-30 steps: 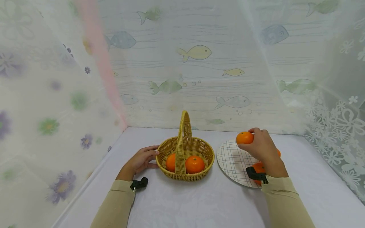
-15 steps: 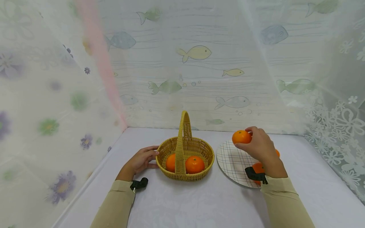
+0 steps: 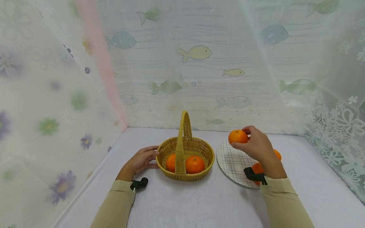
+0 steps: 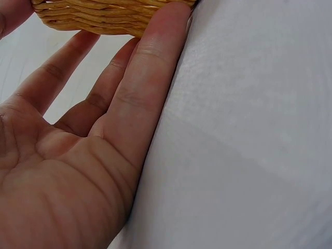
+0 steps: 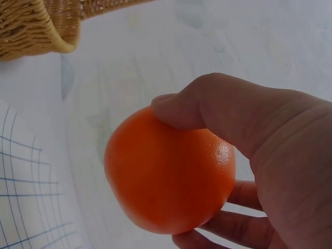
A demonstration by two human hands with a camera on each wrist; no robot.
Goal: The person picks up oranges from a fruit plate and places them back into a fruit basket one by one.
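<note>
My right hand (image 3: 258, 144) pinches an orange (image 3: 238, 136) between thumb and fingers, held up over the back of the plate. In the right wrist view the thumb lies on top of the orange (image 5: 168, 174), with other fingers behind it. My left hand (image 3: 142, 160) touches the left side of a woven basket (image 3: 199, 177) with nearly straight fingers; in the left wrist view the fingertips meet the basket's wicker wall (image 4: 98, 18). Inside the basket are two oranges, one (image 3: 195, 164) right of the handle and one (image 3: 170, 163) partly behind it.
The round white plate (image 3: 231, 161) with a grid pattern stands right of the basket. More oranges, one (image 3: 258, 168) at its front and one (image 3: 277, 154) farther right, are partly hidden by my right arm. The basket's tall handle (image 3: 180, 142) arches upward. A patterned curtain hangs behind the table.
My right hand has moved a little left and up with the orange, toward the basket. My left hand and the basket have stayed in place.
</note>
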